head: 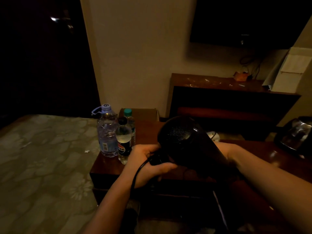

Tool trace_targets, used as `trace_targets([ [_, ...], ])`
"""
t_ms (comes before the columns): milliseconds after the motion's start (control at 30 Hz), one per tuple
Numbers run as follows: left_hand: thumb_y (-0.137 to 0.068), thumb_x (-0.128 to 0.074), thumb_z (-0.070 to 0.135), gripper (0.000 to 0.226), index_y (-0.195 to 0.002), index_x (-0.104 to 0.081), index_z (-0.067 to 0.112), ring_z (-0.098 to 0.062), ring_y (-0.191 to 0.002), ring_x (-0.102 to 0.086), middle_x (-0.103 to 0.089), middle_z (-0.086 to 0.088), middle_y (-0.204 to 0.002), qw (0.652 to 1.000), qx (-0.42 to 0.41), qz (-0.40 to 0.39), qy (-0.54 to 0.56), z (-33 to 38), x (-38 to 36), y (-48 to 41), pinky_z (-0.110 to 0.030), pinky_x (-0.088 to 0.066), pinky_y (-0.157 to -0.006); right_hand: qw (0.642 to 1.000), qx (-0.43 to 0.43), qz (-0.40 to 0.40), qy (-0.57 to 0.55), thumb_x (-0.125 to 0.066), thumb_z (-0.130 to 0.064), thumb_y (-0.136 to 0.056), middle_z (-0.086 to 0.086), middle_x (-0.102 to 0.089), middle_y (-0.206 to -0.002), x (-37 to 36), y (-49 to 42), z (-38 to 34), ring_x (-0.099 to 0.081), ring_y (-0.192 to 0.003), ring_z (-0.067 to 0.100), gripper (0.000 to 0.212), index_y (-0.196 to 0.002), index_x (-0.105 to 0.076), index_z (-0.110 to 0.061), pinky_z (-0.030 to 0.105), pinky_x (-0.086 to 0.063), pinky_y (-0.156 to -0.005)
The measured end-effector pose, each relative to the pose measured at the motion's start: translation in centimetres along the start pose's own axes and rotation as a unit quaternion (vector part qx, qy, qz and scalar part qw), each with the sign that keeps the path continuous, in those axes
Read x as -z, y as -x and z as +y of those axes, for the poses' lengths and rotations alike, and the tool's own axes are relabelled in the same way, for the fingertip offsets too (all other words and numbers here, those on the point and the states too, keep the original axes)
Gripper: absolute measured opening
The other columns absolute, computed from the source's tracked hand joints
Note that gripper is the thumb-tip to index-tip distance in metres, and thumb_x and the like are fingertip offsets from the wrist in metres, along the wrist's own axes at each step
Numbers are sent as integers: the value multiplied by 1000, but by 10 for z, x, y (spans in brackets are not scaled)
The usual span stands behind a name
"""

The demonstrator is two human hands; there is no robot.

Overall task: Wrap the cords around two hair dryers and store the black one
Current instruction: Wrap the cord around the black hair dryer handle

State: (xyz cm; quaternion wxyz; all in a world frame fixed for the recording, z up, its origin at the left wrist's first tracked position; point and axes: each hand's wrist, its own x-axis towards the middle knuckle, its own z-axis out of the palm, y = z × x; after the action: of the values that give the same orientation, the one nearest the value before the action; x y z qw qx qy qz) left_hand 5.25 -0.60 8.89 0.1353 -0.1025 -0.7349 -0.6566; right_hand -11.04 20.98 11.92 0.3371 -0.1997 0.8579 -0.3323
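Note:
The black hair dryer (187, 142) is held up over the dark wooden desk (108, 166), its round rear grille facing the camera. My left hand (148, 164) is closed around the dryer's handle end, where the black cord (137, 173) comes out and runs down along my left forearm. My right hand (227, 152) is behind the dryer's barrel on the right side; most of its fingers are hidden by the barrel. A white object with a dark cord (213, 135) lies on the desk behind the dryer; it is too hidden to identify.
Three bottles stand at the desk's left corner: a large water bottle (107, 132), a cola bottle (124, 141) and a green-capped bottle (129, 119). A kettle (295, 134) is at the right. A bed (43, 157) fills the left. A dark TV (249, 21) hangs above a wooden console (219, 83).

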Motion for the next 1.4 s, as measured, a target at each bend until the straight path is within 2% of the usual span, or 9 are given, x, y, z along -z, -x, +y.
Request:
trace_targets([
  [67, -72, -83, 30, 15, -80, -76, 20, -22, -41, -61, -71, -7, -60, 999, 4, 0, 41, -4, 8, 0, -29, -48, -45, 994, 16, -24, -108, -57, -8, -98, 1, -58, -84, 7, 11, 13, -57, -61, -1, 14, -85, -59, -13, 8, -47, -60],
  [167, -69, -85, 48, 45, -80, -66, 8, -20, -36, -53, -62, -13, -59, 978, 27, 45, 203, -8, 6, -2, -25, -45, -40, 944, 72, -203, -251, -74, -47, -79, 24, -64, -109, 8, 17, 39, -74, -81, 11, 72, -123, -46, 3, 20, -60, -71],
  [267, -78, -71, 60, 53, -78, -60, 8, -15, -34, -46, -54, -8, -58, 935, 68, 120, 326, -4, -9, -11, -23, -40, -36, 885, 156, -276, -341, -65, -28, -93, 32, -64, -103, -23, 21, 38, -70, -85, 35, 32, -108, -47, -6, 33, -58, -73],
  [467, -87, -66, 59, 54, -86, -56, 7, -24, -45, -48, -54, -12, -66, 955, 69, 229, 174, -16, -14, -18, -32, -42, -44, 914, 172, -79, -358, -42, -33, -104, 3, -25, -50, -74, 48, 20, -9, -42, 16, 28, -97, -56, -11, 30, -8, -43],
  [767, -92, -52, 64, 60, -91, -60, 5, -19, -60, -62, -64, -3, -67, 958, 38, 271, 86, -22, -46, -18, -37, -49, -62, 905, 262, 236, -239, -48, -49, -95, -4, -53, -71, -141, 82, -35, -51, -59, 10, 28, -83, -59, -27, 22, -41, -56],
  [900, -94, -43, 58, 36, -116, -47, 30, 18, -80, -62, -59, 11, -103, 982, 47, 182, 36, -29, -61, -17, -8, -49, -80, 904, 188, 352, -151, -45, -65, -87, -11, -56, -99, -140, 57, -34, -61, -84, 2, 32, -93, -57, -36, 18, -47, -68],
  [1000, -107, -45, 28, 10, -115, -40, 27, 4, -87, -65, -58, -4, -104, 990, 36, 124, 55, -23, -66, -15, -15, -53, -79, 901, 160, 377, -142, -53, -72, -84, -10, -61, -97, -136, 52, -27, -63, -83, 1, 42, -96, -51, -32, 28, -53, -68],
  [1233, -79, -48, 86, 54, -122, -19, 74, -27, -132, -48, -48, -4, -132, 992, 54, 91, -67, -33, -53, -15, -56, -44, -108, 941, 136, 282, -133, -50, -86, -72, -6, -71, -87, -128, 52, -7, -69, -81, 8, 59, -106, -42, -38, 47, -57, -74],
  [1400, -84, -43, 80, 50, -126, -19, 69, -1, -131, -43, -42, 15, -134, 994, 51, 10, -97, -23, -44, -21, -26, -43, -105, 925, 123, 359, -32, -36, -94, -71, -16, -71, -80, -125, 55, -11, -68, -77, 2, 62, -109, -48, -47, 33, -55, -70],
])
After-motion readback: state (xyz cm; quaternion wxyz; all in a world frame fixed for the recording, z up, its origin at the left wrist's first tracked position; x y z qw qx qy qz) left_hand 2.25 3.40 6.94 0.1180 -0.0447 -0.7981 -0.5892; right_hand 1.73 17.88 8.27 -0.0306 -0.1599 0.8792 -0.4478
